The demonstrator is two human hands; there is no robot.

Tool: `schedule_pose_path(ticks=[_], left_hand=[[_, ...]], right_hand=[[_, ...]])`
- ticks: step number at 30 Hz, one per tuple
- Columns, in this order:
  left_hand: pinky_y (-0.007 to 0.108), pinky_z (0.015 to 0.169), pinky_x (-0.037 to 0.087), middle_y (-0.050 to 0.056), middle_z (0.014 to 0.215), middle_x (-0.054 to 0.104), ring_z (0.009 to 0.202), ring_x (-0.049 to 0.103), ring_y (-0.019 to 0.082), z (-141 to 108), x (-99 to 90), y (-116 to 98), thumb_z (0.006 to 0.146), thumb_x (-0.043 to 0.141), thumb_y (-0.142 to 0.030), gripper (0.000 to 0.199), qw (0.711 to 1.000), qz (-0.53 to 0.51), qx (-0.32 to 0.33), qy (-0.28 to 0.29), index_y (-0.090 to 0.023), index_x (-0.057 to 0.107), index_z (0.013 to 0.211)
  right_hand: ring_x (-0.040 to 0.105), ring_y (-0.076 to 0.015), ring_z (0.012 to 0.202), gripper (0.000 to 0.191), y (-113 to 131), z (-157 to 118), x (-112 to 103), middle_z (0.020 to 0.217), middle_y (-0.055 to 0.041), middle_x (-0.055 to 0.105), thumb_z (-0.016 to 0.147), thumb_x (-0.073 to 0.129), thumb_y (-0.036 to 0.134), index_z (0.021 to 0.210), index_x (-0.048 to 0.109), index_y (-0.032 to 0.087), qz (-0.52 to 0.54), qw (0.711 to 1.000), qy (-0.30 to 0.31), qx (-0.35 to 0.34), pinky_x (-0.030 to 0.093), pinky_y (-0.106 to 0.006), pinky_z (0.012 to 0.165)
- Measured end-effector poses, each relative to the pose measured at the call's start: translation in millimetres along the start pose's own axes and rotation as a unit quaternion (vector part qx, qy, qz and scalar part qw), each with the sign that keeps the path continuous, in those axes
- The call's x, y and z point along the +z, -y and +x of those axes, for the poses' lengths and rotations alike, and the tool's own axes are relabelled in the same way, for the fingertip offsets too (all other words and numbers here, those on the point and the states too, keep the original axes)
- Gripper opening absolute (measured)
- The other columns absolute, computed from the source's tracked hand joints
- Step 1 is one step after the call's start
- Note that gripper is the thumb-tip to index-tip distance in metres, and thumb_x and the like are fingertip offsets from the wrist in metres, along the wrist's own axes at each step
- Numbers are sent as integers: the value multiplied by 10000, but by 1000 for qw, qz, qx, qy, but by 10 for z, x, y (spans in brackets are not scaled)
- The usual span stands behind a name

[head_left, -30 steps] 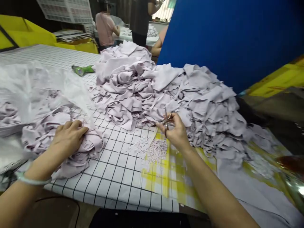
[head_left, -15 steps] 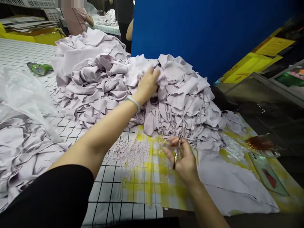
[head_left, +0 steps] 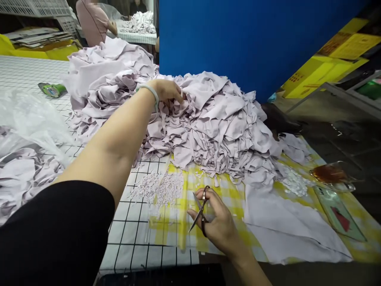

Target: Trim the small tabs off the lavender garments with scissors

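Observation:
A big heap of pale lilac fabric pieces [head_left: 229, 119] lies across the table. My left hand [head_left: 168, 92], with a light bracelet on the wrist, reaches into the middle of it. Its fingers are curled around some cloth, and the fingertips are partly hidden among the folds. Lower down, my right hand [head_left: 222, 228] holds small scissors [head_left: 201, 209] by their loops, blades apart and nothing between them. Small cut scraps [head_left: 162, 188] lie left of the scissors, partly on a yellow checked sheet [head_left: 235, 186].
Beside my right forearm lies a flat lilac panel [head_left: 291, 226], with a phone [head_left: 341, 214] and a brown-filled clear container [head_left: 330, 174] farther right. A green tool [head_left: 52, 89] and plastic bag [head_left: 32, 115] are left. A blue panel [head_left: 238, 39] stands behind; a person [head_left: 92, 24] is beyond.
My left hand has moved left and slightly down into the heap, shifting cloth about. My right hand has come lower and left, its scissors turned with the blades apart. The view has shifted slightly.

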State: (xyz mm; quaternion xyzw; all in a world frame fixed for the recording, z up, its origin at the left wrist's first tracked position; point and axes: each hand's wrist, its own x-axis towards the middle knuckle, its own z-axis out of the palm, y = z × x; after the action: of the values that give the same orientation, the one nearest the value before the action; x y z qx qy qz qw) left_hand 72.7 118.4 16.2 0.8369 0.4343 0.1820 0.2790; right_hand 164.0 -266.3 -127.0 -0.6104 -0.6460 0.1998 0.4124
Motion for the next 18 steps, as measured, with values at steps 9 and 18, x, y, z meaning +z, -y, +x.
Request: schedule_pose_path(ticks=[9,18], left_hand=[[404,972,434,92,1052,668,1113,633,247,-2134,-758,508,955,305,-234,431,972,150,-57,-172,55,621,1001],[558,1097,402,182,1360,525,1294,476,358,-4553,-31,1533,874,638,-358,413,936,244,-119,-224,-166,575,1234]], right_hand=[[679,-220,720,253,-46,-300,47,802,-44,672,834,755,423,918,621,227,42,997,62,-10,568,-324,659],[659,-193,864,378,801,374,1462,1116,-76,679,747,766,446,944,512,246,268,933,185,149,550,-329,757]])
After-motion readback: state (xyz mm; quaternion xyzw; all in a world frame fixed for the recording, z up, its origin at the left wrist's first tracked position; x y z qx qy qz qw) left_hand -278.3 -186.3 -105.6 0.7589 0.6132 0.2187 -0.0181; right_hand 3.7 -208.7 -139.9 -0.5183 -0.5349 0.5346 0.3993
